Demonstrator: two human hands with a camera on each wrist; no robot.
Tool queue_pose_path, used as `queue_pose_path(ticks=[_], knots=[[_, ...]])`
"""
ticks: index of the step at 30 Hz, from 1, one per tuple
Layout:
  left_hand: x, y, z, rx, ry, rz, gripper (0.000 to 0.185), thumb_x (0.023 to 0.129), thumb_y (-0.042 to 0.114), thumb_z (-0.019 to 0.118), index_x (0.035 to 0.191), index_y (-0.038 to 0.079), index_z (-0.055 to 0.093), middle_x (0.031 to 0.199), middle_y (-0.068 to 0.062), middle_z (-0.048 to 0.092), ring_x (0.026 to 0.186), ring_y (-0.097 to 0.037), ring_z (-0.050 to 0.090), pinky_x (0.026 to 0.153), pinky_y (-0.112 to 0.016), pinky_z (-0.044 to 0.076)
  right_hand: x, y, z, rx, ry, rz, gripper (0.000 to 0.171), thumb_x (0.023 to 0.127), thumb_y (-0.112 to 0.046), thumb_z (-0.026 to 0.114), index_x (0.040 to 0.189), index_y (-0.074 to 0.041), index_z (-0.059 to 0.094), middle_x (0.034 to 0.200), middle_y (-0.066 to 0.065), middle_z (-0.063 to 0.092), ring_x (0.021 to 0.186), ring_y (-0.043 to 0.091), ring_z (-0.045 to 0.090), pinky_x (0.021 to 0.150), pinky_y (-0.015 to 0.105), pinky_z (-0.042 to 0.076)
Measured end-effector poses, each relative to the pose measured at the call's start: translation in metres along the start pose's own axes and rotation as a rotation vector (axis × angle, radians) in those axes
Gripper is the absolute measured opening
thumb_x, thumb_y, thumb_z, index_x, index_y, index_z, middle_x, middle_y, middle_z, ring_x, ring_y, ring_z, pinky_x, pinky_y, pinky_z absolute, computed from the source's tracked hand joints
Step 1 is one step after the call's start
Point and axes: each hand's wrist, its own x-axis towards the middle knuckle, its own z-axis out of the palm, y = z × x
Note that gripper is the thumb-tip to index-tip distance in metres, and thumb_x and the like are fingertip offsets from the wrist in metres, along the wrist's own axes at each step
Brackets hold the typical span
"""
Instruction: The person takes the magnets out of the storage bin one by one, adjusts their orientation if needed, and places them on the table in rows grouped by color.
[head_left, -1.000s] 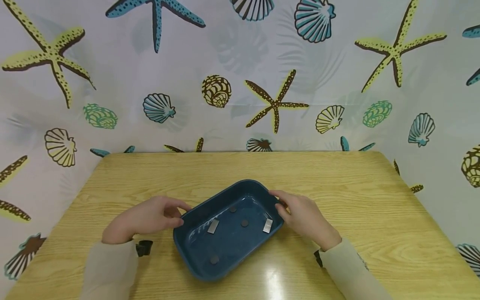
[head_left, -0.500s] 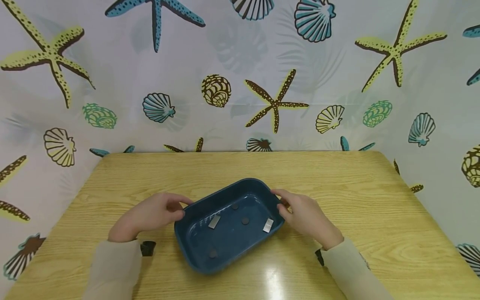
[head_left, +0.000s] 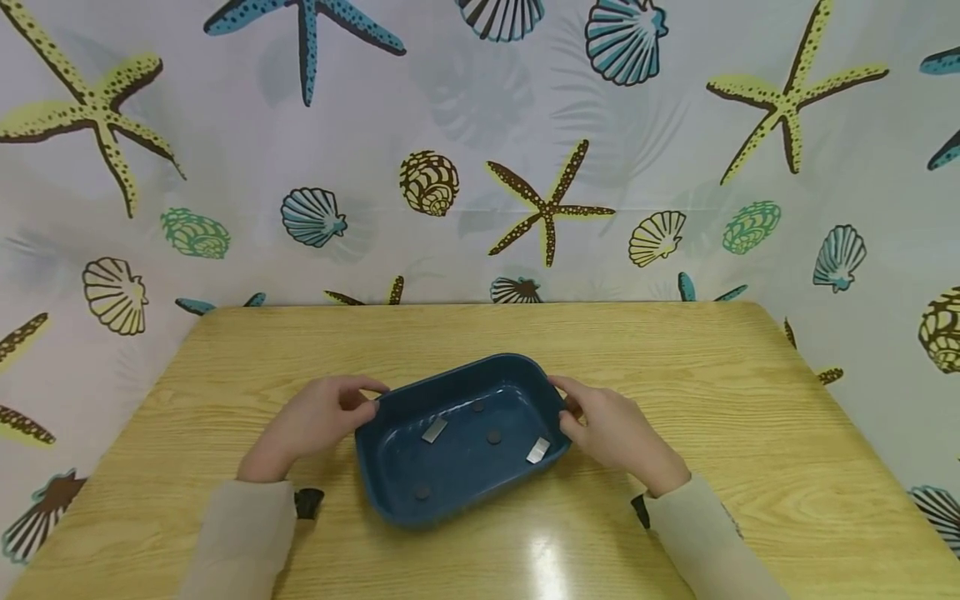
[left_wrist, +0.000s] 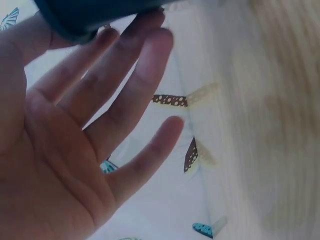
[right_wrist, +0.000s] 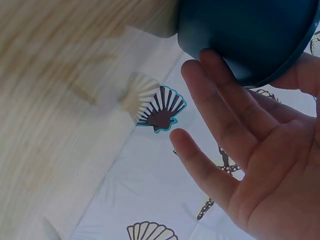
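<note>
A dark blue rectangular tray (head_left: 457, 475) with rounded corners and raised walls is between my hands, in the middle of the head view. My left hand (head_left: 318, 421) grips its left end, thumb at the rim and fingers outside the wall. At the right end, my right hand (head_left: 607, 429) pinches the wall the same way. Inside lie a silver rectangular piece (head_left: 434, 430) and another silver piece (head_left: 537, 450) near the right wall. Three small dark discs, one of them a near-left disc (head_left: 422, 493), are spread on the tray floor. Whether the tray touches the table cannot be told.
A light wood-grain table (head_left: 675, 358) extends around the tray on all sides. Behind and beside it hangs a white curtain (head_left: 480, 117) printed with starfish and shells. Dark wrist cameras show at both cuffs, such as the left camera (head_left: 308, 503).
The tray has turned clockwise, its left end swinging away from me. My left hand has moved right and away with it. My right hand has shifted only slightly to the right.
</note>
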Motion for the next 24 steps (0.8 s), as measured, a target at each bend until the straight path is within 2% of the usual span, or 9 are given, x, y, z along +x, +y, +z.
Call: queue_pose_path(ticks=[6,12,14,18,24], knots=[[0.003,0.0,0.007,0.015,0.099,-0.023,0.038,0.105,0.031,0.06,0.138,0.012,0.066,0.111,-0.011,0.078,0.092,-0.019,0.071,0.076,-0.036,0.054,0.0,0.0,-0.002,0.011,-0.017,0.006,0.055,0.1,-0.013,0.061,0.154,-0.011,0.049,0.1,0.004,0.075,0.058,0.008,0.049,0.056,0.024,0.037],[0.002,0.001,0.006,0.031,0.136,-0.058,0.055,0.104,0.049,0.059,0.142,0.009,0.062,0.118,-0.016,0.076,0.101,-0.027,0.073,0.085,-0.046,0.058,-0.001,0.002,-0.003,0.023,-0.018,0.015,0.056,0.1,-0.014,0.062,0.154,-0.01,0.048,0.102,0.005,0.075,0.059,0.008,0.051,0.055,0.024,0.038],[0.0,0.002,0.003,0.048,0.115,-0.075,0.062,0.102,0.054,0.059,0.144,0.008,0.06,0.119,-0.017,0.076,0.101,-0.028,0.074,0.085,-0.047,0.058,0.0,0.002,-0.003,0.024,-0.014,0.022,0.055,0.1,-0.015,0.062,0.153,-0.009,0.049,0.102,0.005,0.075,0.062,0.008,0.053,0.057,0.025,0.04],[-0.006,0.005,-0.007,0.032,0.011,-0.123,0.075,0.099,0.059,0.061,0.15,0.005,0.052,0.122,-0.02,0.074,0.098,-0.025,0.074,0.082,-0.043,0.058,0.001,0.002,-0.004,0.016,-0.008,0.039,0.054,0.102,-0.019,0.063,0.153,-0.009,0.05,0.104,0.005,0.076,0.071,0.008,0.059,0.065,0.027,0.047],[-0.015,0.009,-0.016,-0.049,-0.151,-0.123,0.084,0.096,0.052,0.069,0.156,0.001,0.04,0.124,-0.022,0.072,0.095,-0.021,0.074,0.081,-0.041,0.058,0.001,0.002,-0.004,0.016,-0.001,0.048,0.053,0.102,-0.02,0.063,0.152,-0.008,0.05,0.107,0.006,0.077,0.076,0.008,0.063,0.068,0.029,0.05]])
